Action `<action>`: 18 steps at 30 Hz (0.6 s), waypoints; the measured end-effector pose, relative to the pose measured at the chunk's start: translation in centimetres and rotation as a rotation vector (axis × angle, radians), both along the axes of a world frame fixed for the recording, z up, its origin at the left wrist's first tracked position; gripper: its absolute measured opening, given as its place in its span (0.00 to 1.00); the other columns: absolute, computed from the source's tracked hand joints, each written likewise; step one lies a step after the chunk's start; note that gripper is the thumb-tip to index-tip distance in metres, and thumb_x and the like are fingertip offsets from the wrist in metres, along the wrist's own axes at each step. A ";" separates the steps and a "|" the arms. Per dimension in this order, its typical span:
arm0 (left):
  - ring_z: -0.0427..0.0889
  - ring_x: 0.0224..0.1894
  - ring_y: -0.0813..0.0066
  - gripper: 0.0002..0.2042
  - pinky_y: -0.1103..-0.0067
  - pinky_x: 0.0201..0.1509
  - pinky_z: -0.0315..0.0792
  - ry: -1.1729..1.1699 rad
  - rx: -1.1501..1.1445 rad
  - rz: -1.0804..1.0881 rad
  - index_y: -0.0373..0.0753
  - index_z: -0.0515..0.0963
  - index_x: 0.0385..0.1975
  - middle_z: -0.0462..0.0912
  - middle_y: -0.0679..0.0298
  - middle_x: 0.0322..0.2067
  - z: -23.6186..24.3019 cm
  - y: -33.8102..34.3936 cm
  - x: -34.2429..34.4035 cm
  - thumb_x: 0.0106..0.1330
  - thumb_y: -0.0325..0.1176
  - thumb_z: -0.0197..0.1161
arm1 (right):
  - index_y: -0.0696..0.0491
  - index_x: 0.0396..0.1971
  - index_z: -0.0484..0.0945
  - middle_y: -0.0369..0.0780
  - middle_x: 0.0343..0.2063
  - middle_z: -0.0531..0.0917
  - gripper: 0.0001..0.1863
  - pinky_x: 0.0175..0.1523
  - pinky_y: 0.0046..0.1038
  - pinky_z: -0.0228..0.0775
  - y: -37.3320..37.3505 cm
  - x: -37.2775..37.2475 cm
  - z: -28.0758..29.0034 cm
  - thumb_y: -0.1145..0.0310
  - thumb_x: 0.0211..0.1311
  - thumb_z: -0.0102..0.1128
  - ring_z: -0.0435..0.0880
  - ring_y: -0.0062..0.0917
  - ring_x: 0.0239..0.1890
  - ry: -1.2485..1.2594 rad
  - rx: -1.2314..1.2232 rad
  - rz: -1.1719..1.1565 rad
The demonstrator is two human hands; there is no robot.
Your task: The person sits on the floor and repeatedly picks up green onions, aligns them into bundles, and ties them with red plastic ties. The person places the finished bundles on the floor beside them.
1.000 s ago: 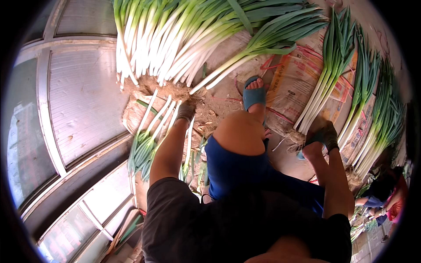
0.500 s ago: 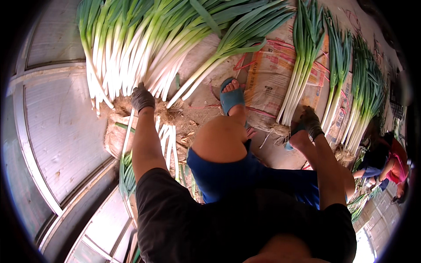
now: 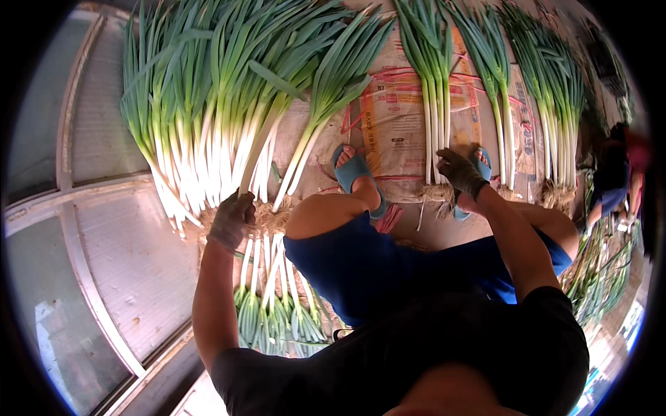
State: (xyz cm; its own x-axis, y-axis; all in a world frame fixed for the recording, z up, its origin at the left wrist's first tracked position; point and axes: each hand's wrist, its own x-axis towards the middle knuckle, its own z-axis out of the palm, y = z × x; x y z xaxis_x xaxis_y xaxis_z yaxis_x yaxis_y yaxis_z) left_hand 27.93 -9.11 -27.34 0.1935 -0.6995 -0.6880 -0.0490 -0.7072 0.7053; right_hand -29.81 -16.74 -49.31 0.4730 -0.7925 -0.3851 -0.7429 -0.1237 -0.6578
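Observation:
My left hand (image 3: 232,218), in a dark glove, is closed on the root end of a long green onion (image 3: 258,149), which slants up over a wide pile of green onions (image 3: 201,156) with white stems and green leaves. The roots of the pile lie around this hand. My right hand (image 3: 459,173), gloved too, is beside the root end of a small green onion bundle (image 3: 436,114). Its fingers are slightly bent and apart, near the white stems; whether they touch them is unclear. A few green onions (image 3: 305,156) lie apart at the pile's right side.
Flattened printed sacks (image 3: 399,132) with pink string lie under the bundles. More bundles (image 3: 499,83) stretch to the right. Other green onions (image 3: 277,305) point toward me below the pile. Framed panels (image 3: 132,270) stand on the left. A co-worker (image 3: 614,173) is at the far right.
My view has shifted. My left hand now holds up a green onion by its root end, where before it was down among the stems. My right hand has moved closer to the small bundle's stems.

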 end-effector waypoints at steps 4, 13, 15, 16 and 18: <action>0.65 0.15 0.81 0.08 0.83 0.17 0.59 0.009 0.061 0.115 0.38 0.75 0.36 0.68 0.70 0.15 8.3 1.0 -7.6 0.67 0.36 0.58 | 0.55 0.52 0.76 0.43 0.47 0.80 0.19 0.60 0.25 0.68 0.7 7.8 13.0 0.66 0.61 0.60 0.78 0.29 0.53 -0.276 0.122 -0.278; 0.63 0.10 0.83 0.18 0.85 0.12 0.58 -0.002 -0.086 0.070 0.31 0.68 0.43 0.67 0.70 0.14 23.0 11.7 -19.7 0.68 0.42 0.56 | 0.57 0.55 0.70 0.42 0.40 0.81 0.21 0.42 0.27 0.78 7.9 13.7 29.7 0.62 0.68 0.54 0.83 0.25 0.40 -1.077 1.010 -0.237; 0.63 0.09 0.83 0.21 0.86 0.12 0.58 -0.076 -0.102 0.034 0.30 0.68 0.43 0.67 0.70 0.13 24.1 14.2 -21.3 0.68 0.46 0.57 | 0.56 0.55 0.71 0.42 0.40 0.81 0.21 0.43 0.29 0.78 8.7 15.0 30.8 0.59 0.68 0.56 0.83 0.26 0.41 -1.159 1.156 -0.293; 0.63 0.08 0.83 0.24 0.86 0.11 0.57 -0.116 -0.088 0.020 0.29 0.67 0.45 0.68 0.69 0.12 24.5 15.5 -21.8 0.67 0.49 0.59 | 0.56 0.54 0.71 0.42 0.40 0.81 0.22 0.44 0.30 0.78 8.7 16.3 31.6 0.58 0.67 0.57 0.83 0.26 0.41 -1.170 1.203 -0.340; 0.65 0.10 0.84 0.25 0.86 0.13 0.60 -0.234 -0.057 -0.015 0.29 0.68 0.47 0.69 0.69 0.14 24.7 18.8 -22.5 0.65 0.47 0.62 | 0.56 0.51 0.73 0.42 0.40 0.81 0.21 0.45 0.31 0.79 8.9 17.9 32.5 0.57 0.66 0.59 0.83 0.28 0.41 -1.309 1.239 -0.388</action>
State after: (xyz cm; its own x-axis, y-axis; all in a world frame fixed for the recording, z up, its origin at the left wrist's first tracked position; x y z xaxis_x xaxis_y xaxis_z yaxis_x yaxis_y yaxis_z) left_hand 5.45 9.71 -2.59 0.3320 -0.7400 -0.5850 -0.2260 -0.6645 0.7123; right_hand -11.90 -7.88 -16.86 0.7954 -0.5000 -0.3426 0.3923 0.8556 -0.3378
